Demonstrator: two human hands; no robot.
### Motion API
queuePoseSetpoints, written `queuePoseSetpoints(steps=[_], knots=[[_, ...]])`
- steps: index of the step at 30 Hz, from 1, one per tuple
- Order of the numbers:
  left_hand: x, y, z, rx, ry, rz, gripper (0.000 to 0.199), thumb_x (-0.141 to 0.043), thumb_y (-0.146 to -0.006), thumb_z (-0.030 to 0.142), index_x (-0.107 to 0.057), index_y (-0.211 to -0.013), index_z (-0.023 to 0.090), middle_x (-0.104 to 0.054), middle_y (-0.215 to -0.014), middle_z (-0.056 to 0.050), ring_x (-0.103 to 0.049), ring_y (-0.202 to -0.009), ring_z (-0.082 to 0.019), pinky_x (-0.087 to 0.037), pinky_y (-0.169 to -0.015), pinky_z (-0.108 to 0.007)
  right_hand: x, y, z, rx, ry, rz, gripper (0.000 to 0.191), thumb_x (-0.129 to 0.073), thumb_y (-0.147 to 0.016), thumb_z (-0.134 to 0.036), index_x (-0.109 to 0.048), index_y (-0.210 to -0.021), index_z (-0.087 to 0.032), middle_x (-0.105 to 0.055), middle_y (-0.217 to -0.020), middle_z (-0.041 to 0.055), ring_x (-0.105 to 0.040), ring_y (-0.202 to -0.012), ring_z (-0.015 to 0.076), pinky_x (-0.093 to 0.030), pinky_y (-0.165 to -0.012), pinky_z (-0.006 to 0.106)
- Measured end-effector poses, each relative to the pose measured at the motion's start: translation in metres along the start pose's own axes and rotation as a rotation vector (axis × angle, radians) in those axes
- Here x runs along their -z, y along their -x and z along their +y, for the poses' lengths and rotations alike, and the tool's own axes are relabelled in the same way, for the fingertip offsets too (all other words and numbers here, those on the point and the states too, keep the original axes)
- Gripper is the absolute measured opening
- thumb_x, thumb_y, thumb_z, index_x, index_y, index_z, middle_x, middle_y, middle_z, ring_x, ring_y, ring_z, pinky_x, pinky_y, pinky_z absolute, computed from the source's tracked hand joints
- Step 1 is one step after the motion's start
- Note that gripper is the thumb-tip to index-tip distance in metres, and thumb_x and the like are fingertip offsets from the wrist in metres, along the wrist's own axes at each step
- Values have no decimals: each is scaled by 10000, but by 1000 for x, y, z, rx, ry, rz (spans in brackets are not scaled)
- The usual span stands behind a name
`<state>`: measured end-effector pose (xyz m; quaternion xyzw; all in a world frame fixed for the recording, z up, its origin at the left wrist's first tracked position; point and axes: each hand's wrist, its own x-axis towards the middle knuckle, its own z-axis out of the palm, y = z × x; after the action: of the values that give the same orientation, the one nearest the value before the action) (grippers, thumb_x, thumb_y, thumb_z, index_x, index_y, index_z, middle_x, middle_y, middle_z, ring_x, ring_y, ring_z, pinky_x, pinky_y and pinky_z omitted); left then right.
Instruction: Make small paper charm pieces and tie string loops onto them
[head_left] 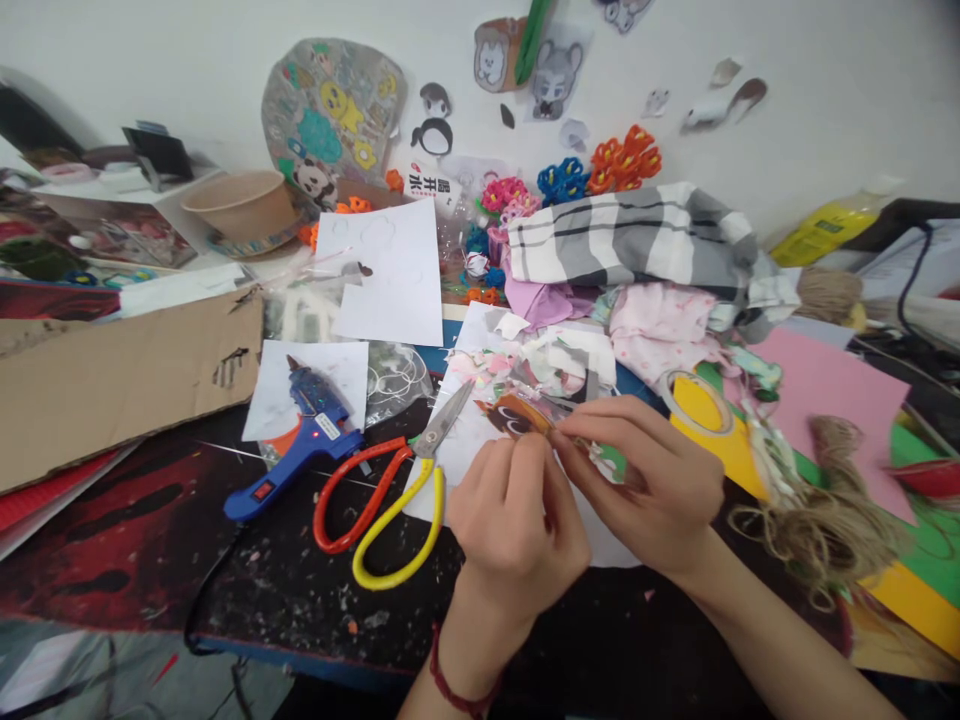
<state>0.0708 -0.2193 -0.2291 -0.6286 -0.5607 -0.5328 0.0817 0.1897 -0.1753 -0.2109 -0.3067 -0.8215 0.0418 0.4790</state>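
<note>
Brown cutout (510, 418) w/ eyes sits just R of scissors' (431, 440) tip; looks thin, so too hard a pull might crease or tear it. R hand (649, 485) pinches its edge, thumb vs fingers; L hand (517, 510) is curled, fingertips hidden, can't tell what it grips. Loose scraps (551, 365) R of scissors could swallow it if dropped. Glue gun (304, 455), L of scissors, may be hot: reaching carelessly could mean a burn.

scissors (426, 444) and glue gun (319, 428) obstruct low leftward passage
</note>
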Motion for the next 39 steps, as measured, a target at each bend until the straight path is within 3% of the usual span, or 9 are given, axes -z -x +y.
queuePoseSetpoints(steps=[7,13,16,25,32,39], knots=[[1,-2,-2,0,54,-23,144,-522,-827,19,-561,-831,158,-526,-619,-3,-475,-567,-130,-373,-528,-275,-1,1,2,97,21,-16,195,-627,-841,-50,-661,-980,-182,-705,-870,54,-684,-790,161,-585,-695,269],[1,0,0,9,57,28,115,-543,-837,43,-561,-834,156,-497,-598,18,-456,-542,-108,-347,-506,-262,0,-1,-1,-115,2,12,106,-645,-845,-113,-671,-886,-208,-691,-794,30,-661,-699,148,-563,-642,263],[1,1,1,3,67,27,113,-550,-833,39,-566,-845,150,-514,-608,12,-468,-557,-110,-367,-519,-259,0,0,-1,-128,-25,4,92,-653,-841,-127,-672,-878,-208,-689,-790,30,-652,-688,145,-550,-625,261],[0,0,0,8,22,5,108,-542,-847,53,-571,-830,155,-503,-600,14,-468,-544,-111,-361,-518,-261,1,-1,-2,-75,-9,-6,126,-634,-850,-102,-668,-913,-206,-695,-806,32,-650,-659,133,-559,-597,244],[-2,-1,-1,-3,18,3,129,-522,-840,36,-559,-831,158,-545,-630,-8,-495,-577,-130,-390,-540,-267,0,0,1,118,53,4,212,-621,-833,-51,-680,-983,-189,-718,-861,57,-698,-783,174,-599,-700,280],[2,2,1,-3,32,30,97,-559,-830,42,-578,-843,136,-501,-602,10,-461,-551,-117,-352,-514,-269,2,-2,-3,-60,43,14,135,-645,-839,-82,-674,-902,-197,-703,-815,39,-669,-691,139,-572,-628,241]])
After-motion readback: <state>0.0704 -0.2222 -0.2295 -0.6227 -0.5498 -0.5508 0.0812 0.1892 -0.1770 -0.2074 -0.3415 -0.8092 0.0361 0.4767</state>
